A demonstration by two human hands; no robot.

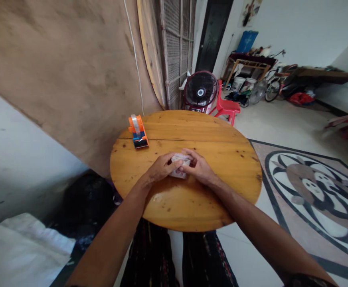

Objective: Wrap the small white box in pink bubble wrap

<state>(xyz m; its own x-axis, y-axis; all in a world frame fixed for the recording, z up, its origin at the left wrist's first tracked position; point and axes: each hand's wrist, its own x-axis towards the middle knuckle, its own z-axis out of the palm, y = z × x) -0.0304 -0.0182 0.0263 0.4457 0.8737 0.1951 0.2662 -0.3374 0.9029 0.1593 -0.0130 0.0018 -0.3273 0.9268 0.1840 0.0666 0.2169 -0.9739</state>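
Note:
A small whitish, translucent packet [180, 172] sits at the middle of the round wooden table [174, 207]. My left hand [163, 167] is wrapped round its left side, with the thumb on top. From the right, my right hand [198, 166] closes on the same packet, its thumb near the left thumb and its fingers round the far side. What the packet contains cannot be made out. An orange and blue tape dispenser [138, 131] with a roll of clear tape stands at the table's far left, apart from both hands.
Beyond the table's far edge stand a dark red fan [201, 89] and a red plastic chair [228, 107]. A brown board [72, 71] leans along the left side. Dark bags [87, 199] and a white sack [21, 251] lie at the lower left.

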